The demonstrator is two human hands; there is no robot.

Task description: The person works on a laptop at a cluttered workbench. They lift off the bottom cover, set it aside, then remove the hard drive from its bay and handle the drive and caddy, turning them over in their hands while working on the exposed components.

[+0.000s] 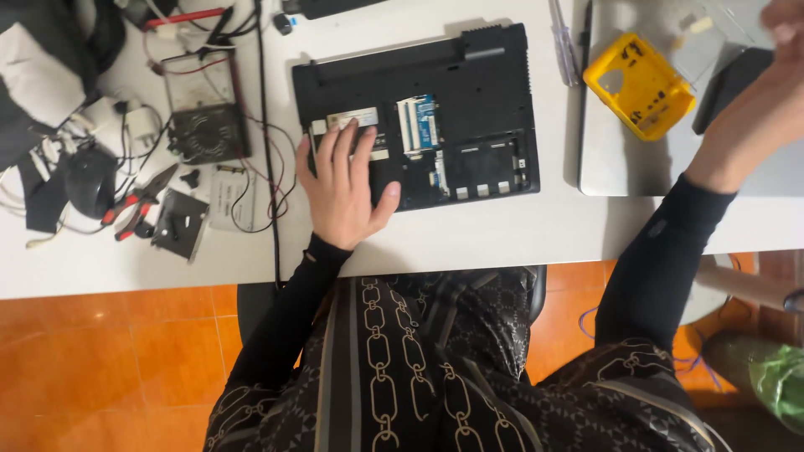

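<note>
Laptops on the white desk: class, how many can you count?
2: an opened black laptop base under the left hand; a closed silver laptop at the right, beneath a yellow plastic tray. Others may be out of view.

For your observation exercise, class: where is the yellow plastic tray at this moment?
In the head view, the yellow plastic tray lies at upper right on a closed silver laptop, right of the opened black laptop and just left of the raised right hand.

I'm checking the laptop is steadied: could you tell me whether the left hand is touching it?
Touching. The head view shows the left hand lying flat, palm down, on the upturned black laptop, fingers spread over its open underside.
</note>
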